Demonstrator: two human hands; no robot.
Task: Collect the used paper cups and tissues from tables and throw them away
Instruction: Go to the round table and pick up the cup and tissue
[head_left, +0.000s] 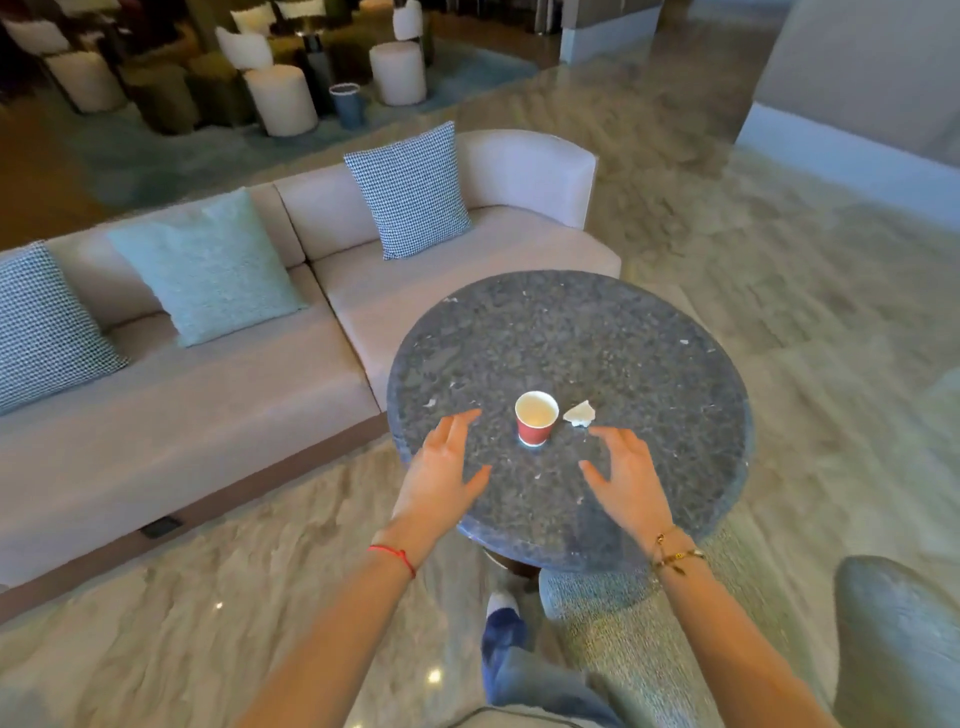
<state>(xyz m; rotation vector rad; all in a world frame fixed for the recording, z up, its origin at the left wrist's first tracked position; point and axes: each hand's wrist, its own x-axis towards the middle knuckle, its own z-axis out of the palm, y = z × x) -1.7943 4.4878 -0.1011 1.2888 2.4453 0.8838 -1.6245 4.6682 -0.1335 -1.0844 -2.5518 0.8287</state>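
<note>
Red paper cup (536, 424) upright on round stone table (649, 364), crumpled tissue (580, 414) just beside it, left hand (441, 473) and right hand (626, 475) flanking the cup, fingers spread, touching neither

Red cup (536, 424) upright mid-frame on round table (649, 364), tissue (580, 414) just right of it, left hand (441, 470) and right hand (626, 478) spread, empty, below either side; sofa (208, 405) left, bin (347, 105) top.
</note>
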